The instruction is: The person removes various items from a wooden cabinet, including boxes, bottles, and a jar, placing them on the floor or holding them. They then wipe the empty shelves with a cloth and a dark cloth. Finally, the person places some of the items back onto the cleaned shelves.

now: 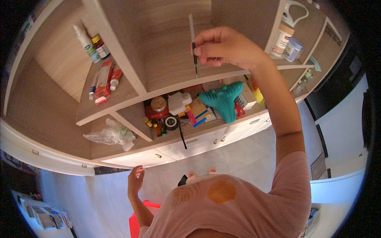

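Note:
Raised in front of the bare middle compartment (pixel 170 59), my right hand (pixel 228 47) pinches a slim pen (pixel 195 59). The pen stands nearly upright, with a pale upper part, a dark grip and its thin tip pointing down. It is slightly blurred, and some of my fingers are hidden behind the hand. Low at the left, away from the cabinet front, hangs my left hand (pixel 136 180), fingers loosely bent and holding nothing. Below the pen, on the lower shelf, lie a teal ridged object (pixel 224 101), a white plastic item (pixel 179 103) and a black roll (pixel 171 123).
Red scissors (pixel 239 111) and a white box (pixel 247 97) sit beside the teal object. The left shelf bears bottles (pixel 101 46) and a red carton (pixel 104 81); a clear plastic bag (pixel 113 135) lies lower. Jars (pixel 282 39) stand at right. Something red (pixel 135 226) is below my left arm.

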Demonstrator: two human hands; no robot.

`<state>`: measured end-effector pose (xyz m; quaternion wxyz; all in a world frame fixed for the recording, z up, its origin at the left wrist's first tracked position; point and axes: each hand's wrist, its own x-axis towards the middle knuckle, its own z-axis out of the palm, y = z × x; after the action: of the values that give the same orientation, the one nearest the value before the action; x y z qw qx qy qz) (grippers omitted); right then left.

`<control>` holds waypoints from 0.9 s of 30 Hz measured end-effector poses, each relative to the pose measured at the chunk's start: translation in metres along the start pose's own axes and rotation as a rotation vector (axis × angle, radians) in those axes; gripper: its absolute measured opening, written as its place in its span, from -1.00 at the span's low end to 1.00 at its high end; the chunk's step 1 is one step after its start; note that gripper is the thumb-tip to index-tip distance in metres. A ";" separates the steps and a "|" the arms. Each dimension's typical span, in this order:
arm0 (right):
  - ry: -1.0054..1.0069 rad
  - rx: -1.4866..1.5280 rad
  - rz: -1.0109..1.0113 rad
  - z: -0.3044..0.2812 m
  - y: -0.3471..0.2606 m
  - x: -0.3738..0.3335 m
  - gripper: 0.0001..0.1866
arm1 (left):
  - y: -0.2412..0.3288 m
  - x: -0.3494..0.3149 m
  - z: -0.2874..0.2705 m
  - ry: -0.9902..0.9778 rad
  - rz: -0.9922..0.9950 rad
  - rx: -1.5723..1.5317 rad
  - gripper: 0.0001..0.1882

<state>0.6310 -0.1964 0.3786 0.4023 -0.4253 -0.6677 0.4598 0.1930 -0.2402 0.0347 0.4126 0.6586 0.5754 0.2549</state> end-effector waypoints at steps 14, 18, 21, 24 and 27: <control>-0.125 0.012 0.153 0.025 0.084 -0.121 -0.82 | 0.006 0.046 0.038 -0.449 0.033 0.242 -0.65; -0.041 -0.024 0.484 0.006 0.115 -0.165 -0.81 | 0.027 0.043 0.062 -0.545 0.060 0.365 -0.63; 0.154 -0.058 0.632 -0.014 0.169 -0.210 -0.81 | 0.049 0.049 0.092 -0.603 0.202 0.282 -0.64; 0.296 -0.047 0.733 -0.035 0.221 -0.234 -0.82 | 0.101 0.035 0.118 -0.627 0.185 0.311 -0.64; 0.279 -0.088 0.684 -0.049 0.255 -0.243 -0.82 | 0.123 0.023 0.151 -0.615 0.179 0.259 -0.64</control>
<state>0.8031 -0.3561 0.1111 0.2937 -0.6993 -0.4449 0.4762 0.3873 -0.2549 0.0546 0.4555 0.7994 0.3917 0.0046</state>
